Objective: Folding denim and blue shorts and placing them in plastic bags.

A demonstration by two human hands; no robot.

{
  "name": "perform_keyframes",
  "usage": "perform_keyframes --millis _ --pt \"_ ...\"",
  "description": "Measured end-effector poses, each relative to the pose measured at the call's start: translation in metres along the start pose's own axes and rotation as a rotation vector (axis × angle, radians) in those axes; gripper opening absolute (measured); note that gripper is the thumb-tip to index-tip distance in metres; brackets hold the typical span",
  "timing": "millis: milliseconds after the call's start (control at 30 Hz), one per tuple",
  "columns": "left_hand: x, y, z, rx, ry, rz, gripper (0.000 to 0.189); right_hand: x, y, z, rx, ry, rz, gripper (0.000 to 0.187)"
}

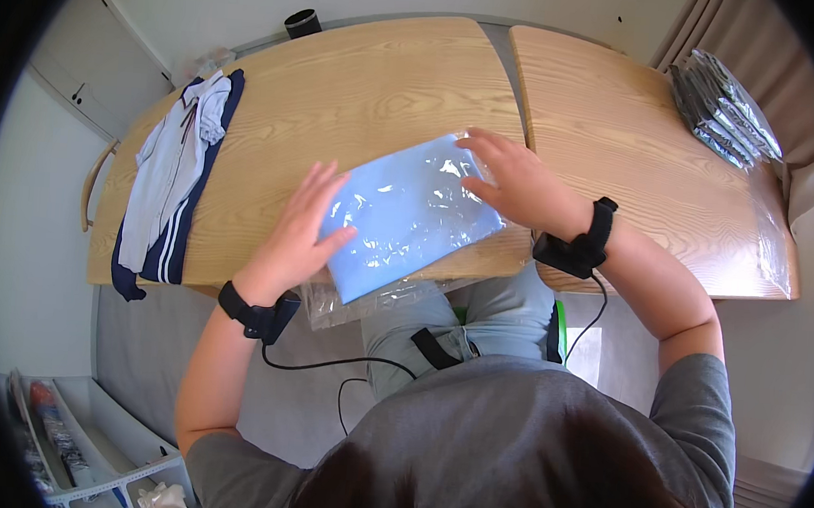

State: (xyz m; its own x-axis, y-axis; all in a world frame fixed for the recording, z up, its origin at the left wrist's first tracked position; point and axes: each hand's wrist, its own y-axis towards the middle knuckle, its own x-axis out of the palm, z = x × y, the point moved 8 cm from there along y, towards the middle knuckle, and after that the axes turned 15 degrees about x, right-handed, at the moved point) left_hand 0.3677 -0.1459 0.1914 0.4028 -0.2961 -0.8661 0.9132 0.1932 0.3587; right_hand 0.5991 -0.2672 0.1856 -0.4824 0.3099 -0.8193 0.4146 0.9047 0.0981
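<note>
A folded light-blue cloth in a clear plastic bag [410, 215] lies aslant at the front edge of the wooden table [361, 102]. The loose end of the bag overhangs that edge above my lap. My left hand [303, 225], fingers spread, is at the bag's left side, with the thumb over its face. At the upper right corner is my right hand [515, 180], its fingers apart and the fingertips over the plastic. Whether either palm presses on the bag cannot be told. Both wrists wear black straps with cabled devices.
A white short-sleeved shirt [172, 167] lies on navy striped clothing [180, 238] at the table's left. On the second table [614, 127], a stack of plastic-bagged items [725, 110] stands far right. A black cup-like container [303, 24] is behind; a divided white bin [118, 439] sits lower left.
</note>
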Motion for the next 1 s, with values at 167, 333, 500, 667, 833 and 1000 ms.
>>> perform_keyframes --millis 167,333,500,667,833,1000 --pt "0.047 0.002 0.021 0.223 0.390 -0.409 0.072 0.065 -0.008 -0.047 -0.464 -0.556 -0.086 0.061" --pt "0.060 -0.004 0.004 0.199 0.329 -0.341 0.070 0.081 -0.002 -0.039 -0.392 -0.562 -0.206 0.063" --pt "0.060 -0.004 0.004 0.180 0.339 -0.387 0.068 0.089 0.003 -0.037 -0.387 -0.585 -0.224 0.063" --pt "0.061 -0.002 0.005 0.170 0.321 -0.378 0.067 0.090 0.003 -0.037 -0.359 -0.585 -0.242 0.063" --pt "0.061 -0.004 0.004 0.137 0.325 -0.403 0.068 0.092 0.004 -0.035 -0.342 -0.565 -0.257 0.063" --pt "0.062 -0.001 0.004 0.147 0.275 -0.390 0.068 0.088 0.006 -0.033 -0.328 -0.538 -0.303 0.065"
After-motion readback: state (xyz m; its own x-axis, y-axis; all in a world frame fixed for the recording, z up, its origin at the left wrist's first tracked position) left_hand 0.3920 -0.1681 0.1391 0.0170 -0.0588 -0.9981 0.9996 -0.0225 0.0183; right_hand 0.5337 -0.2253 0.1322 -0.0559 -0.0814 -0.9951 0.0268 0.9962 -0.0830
